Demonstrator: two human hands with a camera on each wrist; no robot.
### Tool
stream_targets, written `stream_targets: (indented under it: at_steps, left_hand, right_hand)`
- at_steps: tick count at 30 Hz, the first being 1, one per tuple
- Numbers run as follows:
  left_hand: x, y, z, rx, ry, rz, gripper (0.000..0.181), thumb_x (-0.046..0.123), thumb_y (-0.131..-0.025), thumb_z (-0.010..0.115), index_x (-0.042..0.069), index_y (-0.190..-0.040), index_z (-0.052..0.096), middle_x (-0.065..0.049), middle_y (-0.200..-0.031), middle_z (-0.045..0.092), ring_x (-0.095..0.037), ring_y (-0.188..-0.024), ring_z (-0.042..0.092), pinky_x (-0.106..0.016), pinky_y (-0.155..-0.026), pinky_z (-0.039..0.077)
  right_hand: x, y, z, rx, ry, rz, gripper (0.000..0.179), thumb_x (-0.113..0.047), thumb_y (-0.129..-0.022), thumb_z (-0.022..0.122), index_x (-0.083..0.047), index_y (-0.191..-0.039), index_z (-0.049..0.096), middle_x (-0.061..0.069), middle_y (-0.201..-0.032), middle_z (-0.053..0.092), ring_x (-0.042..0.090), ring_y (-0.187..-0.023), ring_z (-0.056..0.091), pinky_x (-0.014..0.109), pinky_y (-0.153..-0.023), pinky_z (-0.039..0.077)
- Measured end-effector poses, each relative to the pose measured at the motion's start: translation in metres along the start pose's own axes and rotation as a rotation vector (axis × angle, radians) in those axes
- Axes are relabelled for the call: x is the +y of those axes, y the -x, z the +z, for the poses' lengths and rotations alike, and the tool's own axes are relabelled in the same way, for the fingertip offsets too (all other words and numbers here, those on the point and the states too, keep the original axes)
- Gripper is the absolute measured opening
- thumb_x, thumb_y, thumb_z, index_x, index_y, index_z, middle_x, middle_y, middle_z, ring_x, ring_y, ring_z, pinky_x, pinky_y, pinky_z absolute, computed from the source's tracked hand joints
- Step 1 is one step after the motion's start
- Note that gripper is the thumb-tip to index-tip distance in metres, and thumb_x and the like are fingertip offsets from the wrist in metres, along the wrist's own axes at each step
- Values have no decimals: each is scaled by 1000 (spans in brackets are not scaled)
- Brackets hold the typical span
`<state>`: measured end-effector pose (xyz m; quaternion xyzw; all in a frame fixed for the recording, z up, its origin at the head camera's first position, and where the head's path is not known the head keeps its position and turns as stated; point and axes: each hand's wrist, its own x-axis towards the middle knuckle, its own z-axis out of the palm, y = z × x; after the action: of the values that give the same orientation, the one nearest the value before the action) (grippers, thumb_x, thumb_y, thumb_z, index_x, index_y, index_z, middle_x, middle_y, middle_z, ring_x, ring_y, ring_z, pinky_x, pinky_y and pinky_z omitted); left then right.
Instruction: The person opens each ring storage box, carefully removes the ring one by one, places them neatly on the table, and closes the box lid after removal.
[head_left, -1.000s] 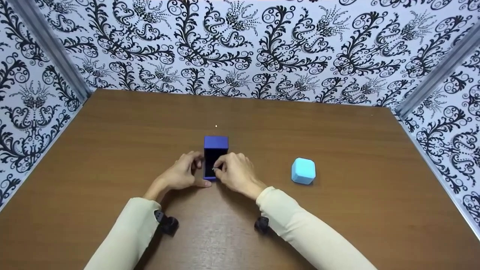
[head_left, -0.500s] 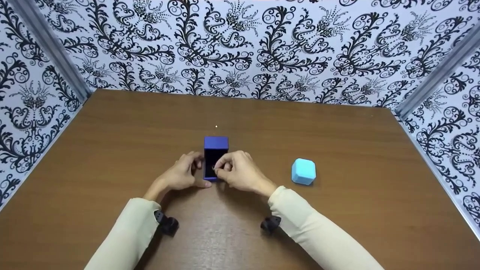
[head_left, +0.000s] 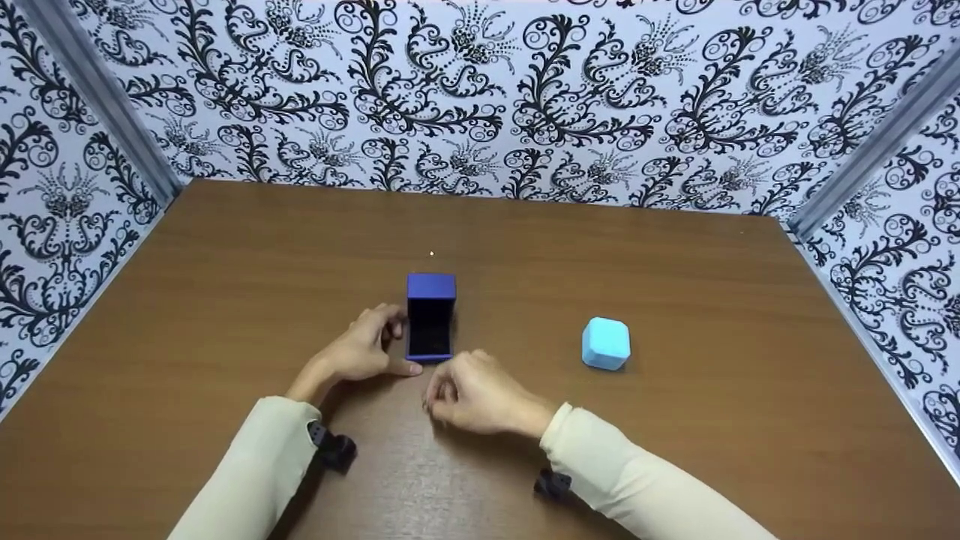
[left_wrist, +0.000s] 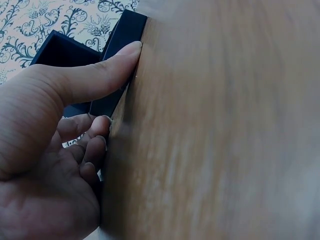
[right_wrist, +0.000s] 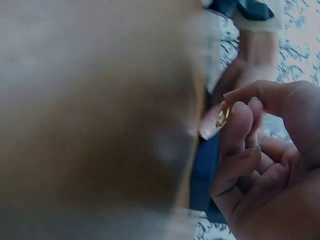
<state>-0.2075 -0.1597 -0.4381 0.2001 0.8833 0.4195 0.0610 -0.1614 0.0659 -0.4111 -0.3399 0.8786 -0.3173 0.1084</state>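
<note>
A dark blue ring box [head_left: 431,286] stands with its lid raised in the head view, its black inside facing me. At its left front corner my left hand [head_left: 361,346] steadies it. The thumb lies along the front edge and the curled fingers touch the left side. In the left wrist view, that thumb [left_wrist: 102,77] crosses the dark base of the box. My right hand [head_left: 480,394] is in front of the box, close over the table. Between its thumb and forefinger it pinches a small gold ring [right_wrist: 221,118], which shows in the right wrist view.
A light blue rounded cube-shaped box [head_left: 606,343] sits to the right on the brown wooden table [head_left: 697,300]. Behind the ring box lies a tiny bright speck [head_left: 432,253]. Patterned white-and-black walls [head_left: 472,90] enclose the table at the back and sides.
My right hand has drawn back from inside the ring box toward me, carrying the gold ring out in its fingers. The left hand and the box have stayed put.
</note>
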Motion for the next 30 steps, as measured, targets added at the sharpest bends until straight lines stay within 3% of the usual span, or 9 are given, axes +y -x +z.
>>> stream_targets:
  at_steps: [4, 9, 14, 18, 21, 25, 30]
  left_hand:
    - [-1, 0, 0, -5, -6, 1, 57, 23, -71, 94, 3, -111, 59, -6, -95, 51, -23, -89, 42, -39, -81, 29]
    - [0, 0, 0, -9, -5, -6, 58, 24, -71, 94, 3, -111, 59, -6, -96, 51, -24, -90, 42, -40, -82, 29]
    - [1, 0, -1, -10, 2, -27, 62, 26, -70, 94, 3, -117, 59, -6, -98, 52, -25, -93, 42, -41, -83, 28]
    - [1, 0, 0, -8, -20, -21, 62, 26, -71, 93, 2, -116, 59, -5, -97, 52, -24, -92, 42, -40, -83, 28]
    - [1, 0, 0, -7, -37, -9, 58, 26, -70, 94, 4, -110, 59, -5, -95, 52, -23, -90, 42, -39, -81, 29]
    - [2, -1, 1, -11, -38, -8, 54, 27, -70, 94, 6, -105, 58, -5, -94, 51, -23, -89, 41, -39, -80, 28]
    - [3, -1, 0, -12, -50, -11, 56, 27, -71, 93, 5, -108, 58, -5, -95, 52, -23, -91, 42, -41, -83, 28]
  right_hand:
    - [2, 1, 6, -32, 65, 10, 8, -10, -82, 74, -14, -87, 78, -15, -59, 59, -5, -51, 49, 18, -53, 43]
    - [0, -2, -8, -12, 7, 12, 7, -12, -86, 75, -11, -92, 77, -15, -59, 61, -3, -49, 52, 20, -52, 45]
    - [5, -16, -36, 189, -161, 48, 11, -15, -87, 79, -7, -93, 76, -7, -64, 62, 4, -53, 54, 24, -50, 45]
    - [16, -29, -53, 356, -338, 184, 22, -26, -86, 82, -9, -97, 75, 3, -65, 63, 15, -53, 57, 25, -50, 45]
    - [26, -40, -58, 421, -434, 302, 31, -35, -86, 83, -10, -102, 75, 11, -74, 67, 29, -57, 62, 27, -54, 48]
    - [35, -52, -57, 400, -537, 410, 44, -45, -86, 80, -8, -109, 73, 19, -88, 69, 29, -57, 63, 30, -55, 48]
    - [43, -60, -51, 251, -642, 464, 53, -51, -89, 74, -5, -115, 71, 12, -76, 66, 13, -49, 56, 26, -47, 41]
